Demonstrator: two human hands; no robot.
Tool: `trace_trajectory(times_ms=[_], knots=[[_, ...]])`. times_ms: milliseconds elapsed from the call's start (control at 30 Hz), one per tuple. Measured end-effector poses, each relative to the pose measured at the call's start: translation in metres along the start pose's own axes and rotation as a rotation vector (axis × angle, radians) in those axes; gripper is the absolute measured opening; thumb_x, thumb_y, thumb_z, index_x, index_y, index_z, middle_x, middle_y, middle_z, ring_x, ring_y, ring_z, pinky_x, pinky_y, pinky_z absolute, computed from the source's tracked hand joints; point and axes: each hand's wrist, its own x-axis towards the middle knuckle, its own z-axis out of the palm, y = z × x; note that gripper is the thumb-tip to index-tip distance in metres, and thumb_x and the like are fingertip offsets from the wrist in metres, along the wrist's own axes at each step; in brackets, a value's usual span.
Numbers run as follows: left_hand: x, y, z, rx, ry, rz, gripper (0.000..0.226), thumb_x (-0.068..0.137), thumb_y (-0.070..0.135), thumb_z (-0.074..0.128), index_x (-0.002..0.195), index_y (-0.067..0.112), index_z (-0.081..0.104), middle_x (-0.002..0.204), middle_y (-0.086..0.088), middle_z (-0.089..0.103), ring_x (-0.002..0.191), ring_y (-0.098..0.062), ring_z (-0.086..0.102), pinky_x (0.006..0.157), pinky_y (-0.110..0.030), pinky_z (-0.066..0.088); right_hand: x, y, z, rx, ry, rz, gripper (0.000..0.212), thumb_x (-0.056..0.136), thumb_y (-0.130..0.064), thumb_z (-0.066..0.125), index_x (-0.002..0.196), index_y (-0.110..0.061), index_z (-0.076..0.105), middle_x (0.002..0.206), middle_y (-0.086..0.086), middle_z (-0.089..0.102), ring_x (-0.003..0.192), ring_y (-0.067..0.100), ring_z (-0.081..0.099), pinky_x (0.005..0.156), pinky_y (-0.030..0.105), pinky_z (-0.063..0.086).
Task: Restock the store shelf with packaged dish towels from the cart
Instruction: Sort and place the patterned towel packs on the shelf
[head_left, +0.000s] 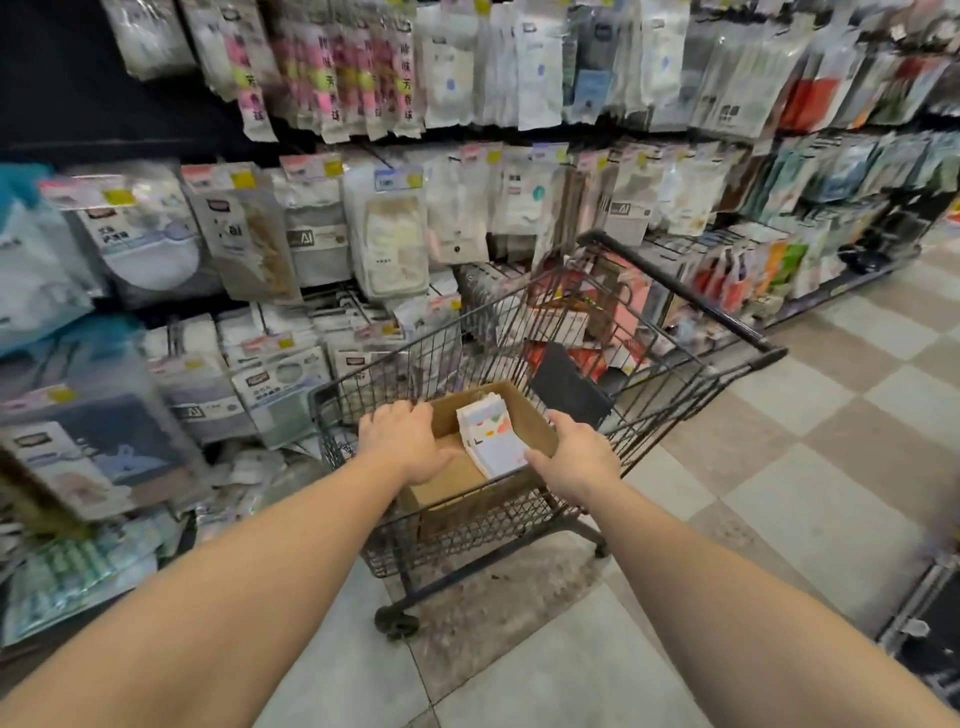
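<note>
Head view: both arms reach into the cart (675, 332), where a cardboard box (524, 410) holds a stack of packaged dish towels (493, 439). The left hand (402, 441) lies over the box's near left edge, fingers relaxed, gripping nothing. The right hand (576, 460) touches the stack's near corner; whether its fingers have closed on it, I cannot tell. Nothing lifted yet, and the shelf (291, 332) on the left waits, so restocking looks barely begun.
</note>
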Motion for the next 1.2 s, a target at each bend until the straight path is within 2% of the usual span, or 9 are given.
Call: trace_trajectory(times_ms=[233,500,733,933,1067,1200], knots=[[0.090,-0.013,0.013,-0.024,-0.057,-0.039,0.070,0.086,0.065,0.056,0.140,0.023,0.043,0.139,-0.008,0.049,0.130,-0.030,0.044,0.110,-0.046,0.034,0.087,-0.013,0.011,-0.063,-0.057,-0.002,0.068,0.091,-0.051,0.058,0.149,-0.029,0.031,0.141,0.007,0.050,0.127,0.032,0.049,0.103,0.047,0.045],[0.193,-0.025,0.017,-0.010,-0.137,-0.043,0.071,0.087,0.066,0.054,0.143,0.024,0.040,0.142,-0.006,0.046,0.133,-0.028,0.041,0.112,-0.045,0.032,0.190,-0.034,0.029,-0.016,-0.098,0.069,0.064,0.095,-0.050,0.054,0.151,-0.028,0.031,0.142,0.006,0.051,0.127,0.031,0.049,0.102,0.044,0.045],[0.254,-0.028,0.044,-0.045,-0.230,-0.078,0.072,0.087,0.065,0.055,0.142,0.022,0.040,0.139,-0.008,0.048,0.130,-0.030,0.044,0.110,-0.045,0.036,0.255,-0.026,0.058,0.019,-0.221,0.130,0.074,0.094,-0.046,0.060,0.154,-0.024,0.024,0.151,0.005,0.043,0.132,0.029,0.048,0.106,0.044,0.046],[0.301,-0.022,0.094,-0.069,-0.316,-0.207,0.080,0.085,0.068,0.055,0.147,0.021,0.036,0.147,-0.011,0.045,0.134,-0.032,0.043,0.110,-0.047,0.038,0.324,0.000,0.099,0.047,-0.360,0.149,0.073,0.091,-0.046,0.064,0.150,-0.024,0.028,0.149,0.007,0.044,0.134,0.031,0.045,0.109,0.050,0.041],[0.326,-0.010,0.133,-0.110,-0.409,-0.321,0.081,0.087,0.065,0.057,0.150,0.021,0.032,0.151,-0.011,0.041,0.138,-0.033,0.039,0.112,-0.047,0.036,0.372,0.018,0.125,0.026,-0.467,0.152,0.075,0.092,-0.041,0.065,0.152,-0.022,0.025,0.151,0.008,0.041,0.136,0.032,0.042,0.111,0.049,0.039],[0.356,0.005,0.172,-0.171,-0.457,-0.391,0.079,0.086,0.064,0.059,0.148,0.021,0.034,0.149,-0.010,0.042,0.137,-0.032,0.039,0.111,-0.043,0.034,0.420,0.038,0.153,0.028,-0.525,0.120,0.066,0.092,-0.033,0.067,0.147,-0.020,0.033,0.144,0.008,0.049,0.130,0.031,0.049,0.104,0.043,0.043]])
